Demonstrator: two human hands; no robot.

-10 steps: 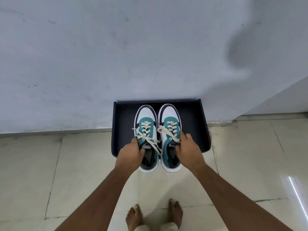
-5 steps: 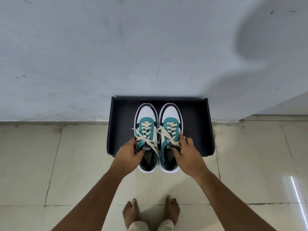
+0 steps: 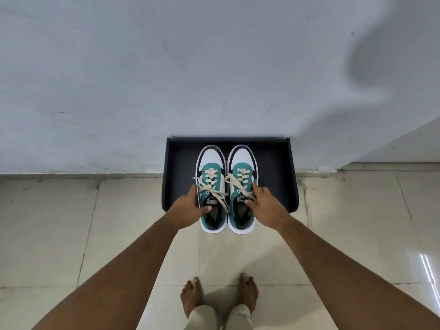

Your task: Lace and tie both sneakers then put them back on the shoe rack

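Fingers (image 3: 254,186) of the right hand (image 3: 266,206) curl over the outer collar of the right sneaker (image 3: 241,186), thumb tucked at the tongue, so I read that hand as clamped on the shoe; left hand (image 3: 188,206) does the same on the left sneaker (image 3: 210,186), fingers wrapped down its outer side and thumb pressed across the opening near the tongue. Both arms reach out straight and long from the bottom of the view, converging on the pair, wrists bent slightly down. I see the sneakers side by side, nearly touching, on the dark shoe rack (image 3: 276,177), with their toes over the rack's shelf and their heels jutting past its front edge. Cream laces (image 3: 220,196) are threaded and tied, and loose ends trail across the teal uppers. Behind the rack stands a pale wall (image 3: 166,67), with the rack's back edge against it; tiled floor (image 3: 71,222) spreads in front of the rack, and two bare feet (image 3: 219,294) stand on it, well short of the rack. Nothing lies between the hands and the rack. Each sneaker's long axis runs from its heel, on my side, to its toe by the wall, and the two are roughly parallel.
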